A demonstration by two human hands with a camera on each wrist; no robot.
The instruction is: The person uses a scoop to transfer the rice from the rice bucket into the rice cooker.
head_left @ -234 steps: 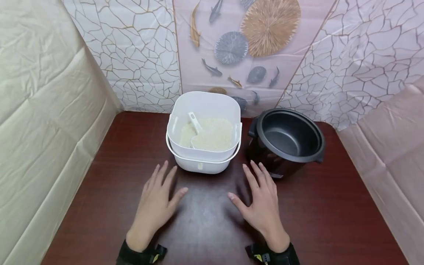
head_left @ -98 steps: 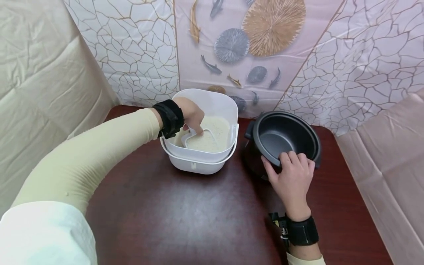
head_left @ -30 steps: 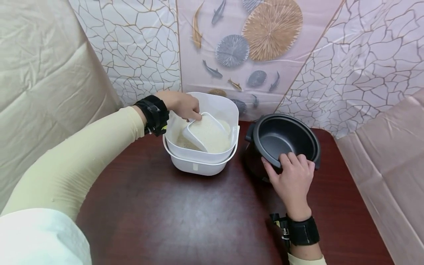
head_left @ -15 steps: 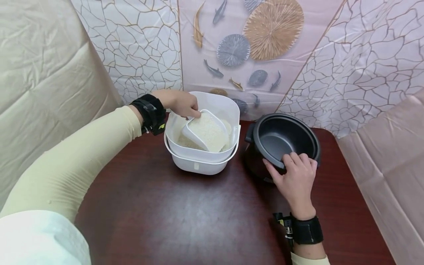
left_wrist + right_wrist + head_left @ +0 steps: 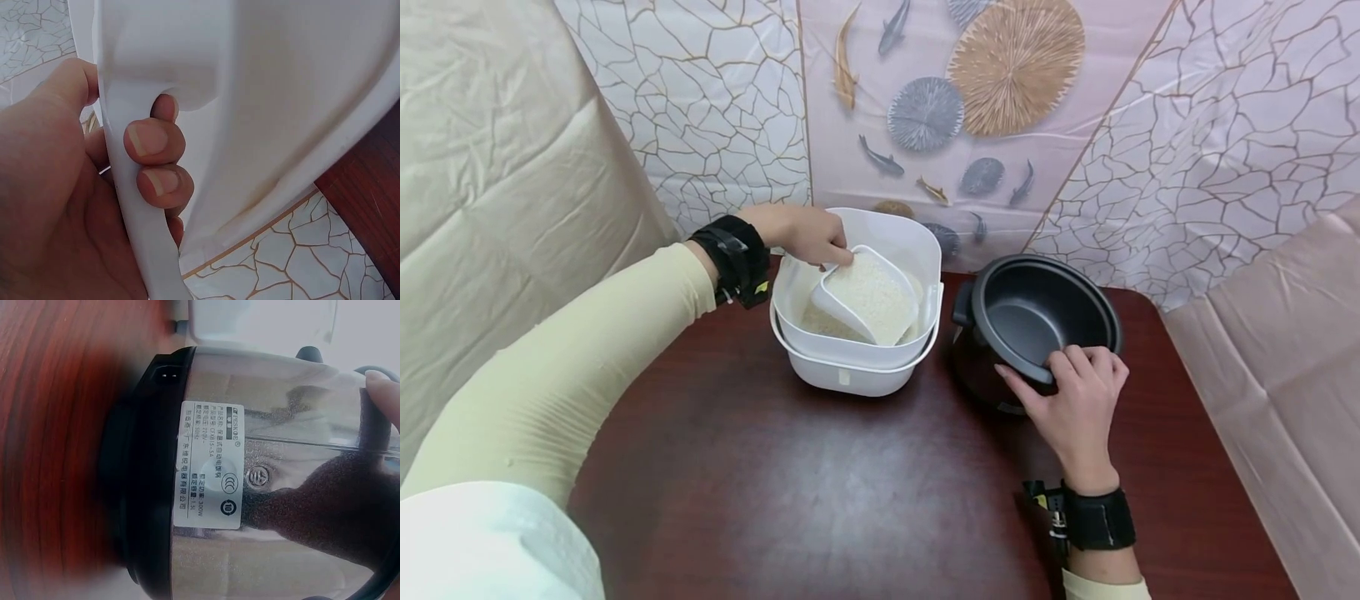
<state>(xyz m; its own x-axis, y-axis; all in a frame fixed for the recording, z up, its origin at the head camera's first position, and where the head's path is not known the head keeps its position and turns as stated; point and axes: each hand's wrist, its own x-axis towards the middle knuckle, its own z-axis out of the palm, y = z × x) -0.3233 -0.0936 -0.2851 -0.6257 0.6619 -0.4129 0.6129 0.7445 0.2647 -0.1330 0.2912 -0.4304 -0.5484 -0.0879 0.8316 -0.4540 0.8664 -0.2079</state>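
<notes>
A white scoop (image 5: 842, 314) heaped with rice (image 5: 877, 298) tilts inside the white rice bin (image 5: 857, 357). My left hand (image 5: 816, 236) holds it by the handle from the bin's left side. In the left wrist view, several curled fingers (image 5: 155, 141) wrap round the white handle (image 5: 145, 247). At the right, my right hand (image 5: 1078, 400) grips the near rim of a dark rice cooker (image 5: 994, 329); the thumb is outside and the other fingertips reach over the edge. The right wrist view shows the cooker's glossy side (image 5: 300, 556) with a printed label (image 5: 209, 465).
More rice (image 5: 826, 322) lies in the bin, close to the cooker's left. Both stand toward the back of a dark red wooden table (image 5: 820, 483). Patterned cloth (image 5: 722, 108) hangs right behind them, and plain cloth hangs along the left and right sides.
My left hand has taken the scoop, dug it into the rice and raised it slightly, now full. My right hand has gone from above the table to the cooker's rim, lately shifting slightly right.
</notes>
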